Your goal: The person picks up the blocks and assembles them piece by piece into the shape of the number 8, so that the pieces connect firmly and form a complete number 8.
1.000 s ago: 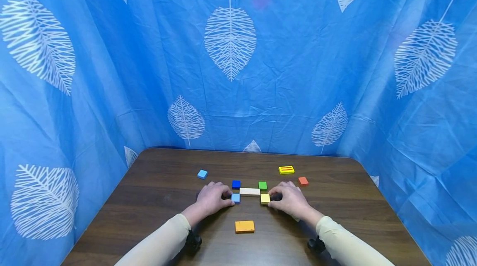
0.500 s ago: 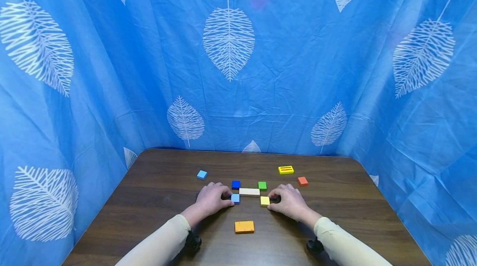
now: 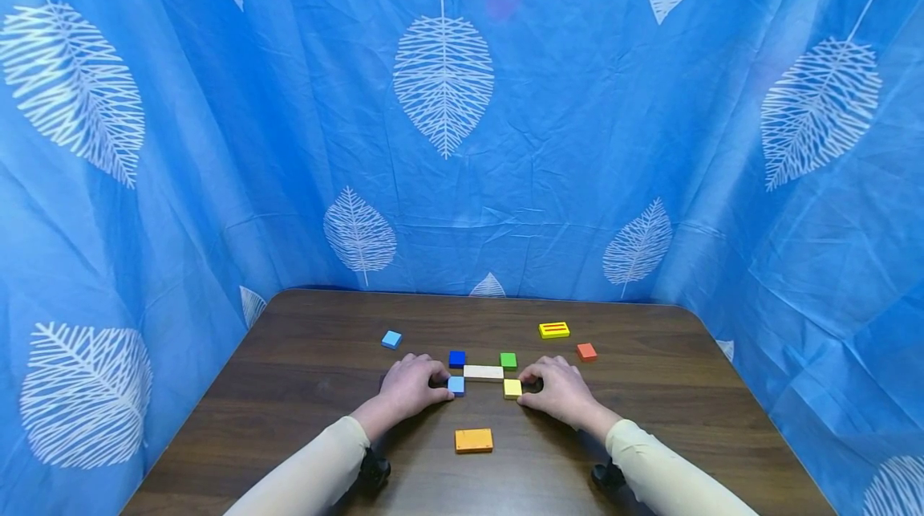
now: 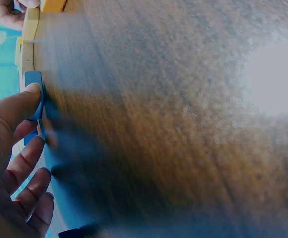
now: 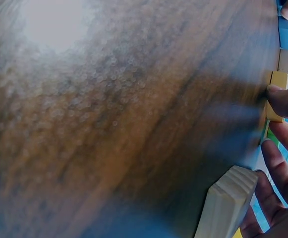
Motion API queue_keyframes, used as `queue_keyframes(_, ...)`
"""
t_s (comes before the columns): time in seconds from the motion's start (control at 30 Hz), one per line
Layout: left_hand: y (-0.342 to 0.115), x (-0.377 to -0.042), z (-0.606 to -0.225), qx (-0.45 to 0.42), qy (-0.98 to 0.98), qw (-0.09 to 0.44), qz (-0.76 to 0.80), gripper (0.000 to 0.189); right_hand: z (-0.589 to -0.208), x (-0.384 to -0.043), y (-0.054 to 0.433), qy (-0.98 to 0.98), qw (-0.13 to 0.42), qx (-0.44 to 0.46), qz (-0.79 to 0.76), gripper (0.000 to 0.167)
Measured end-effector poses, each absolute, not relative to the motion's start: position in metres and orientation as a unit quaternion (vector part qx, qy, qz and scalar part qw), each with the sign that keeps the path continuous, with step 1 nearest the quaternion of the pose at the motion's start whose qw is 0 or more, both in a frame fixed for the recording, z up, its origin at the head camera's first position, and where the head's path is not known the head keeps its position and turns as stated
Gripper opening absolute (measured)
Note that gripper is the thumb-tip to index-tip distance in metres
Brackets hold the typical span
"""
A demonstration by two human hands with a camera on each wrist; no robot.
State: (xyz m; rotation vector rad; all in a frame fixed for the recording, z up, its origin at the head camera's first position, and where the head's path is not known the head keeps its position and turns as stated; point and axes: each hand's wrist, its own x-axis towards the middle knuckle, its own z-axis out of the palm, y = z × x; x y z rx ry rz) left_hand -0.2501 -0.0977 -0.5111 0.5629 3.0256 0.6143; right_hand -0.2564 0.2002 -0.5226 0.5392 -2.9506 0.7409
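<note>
My left hand (image 3: 413, 384) pinches a light blue square block (image 3: 456, 387) between thumb and forefinger; in the left wrist view the thumb (image 4: 22, 106) presses its near side and the other fingers spread loosely. On the right, my hand (image 3: 559, 391) holds a pale yellow square block (image 3: 512, 389) the same way, its thumb (image 5: 285, 101) against the near face. Between and just behind these blocks lies a long off-white block (image 3: 483, 373). A dark blue block (image 3: 457, 359) stands off its left far corner, a green one (image 3: 508, 360) off its right far corner.
Nearer me on the brown table (image 3: 289, 436) lies an orange rectangular block (image 3: 473, 441). Farther back are a sky-blue block (image 3: 391, 339), a yellow block with red stripes (image 3: 553, 330) and a red-orange block (image 3: 586, 352). A pale wooden block (image 5: 226, 203) sits close to my right fingers.
My right hand and the pale yellow block have shifted slightly toward me, the block now a little lower in the head view. The left hand and the light blue block stay in place.
</note>
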Motion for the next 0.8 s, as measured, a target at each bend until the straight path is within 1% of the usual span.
queue_keyframes(0.57, -0.097, -0.2507, -0.5114, 0.177, 0.965, -0.003, 0.191, 0.028, -0.5226, -0.2569, 0.2008, -0.953, 0.025, 0.178, 0.242, 0.025)
queue_keyframes(0.8, -0.0962, -0.2508, -0.5131, 0.176, 0.967, -0.002, 0.185, 0.027, -0.5211, -0.2553, 0.2008, -0.951, 0.036, 0.186, 0.245, 0.025)
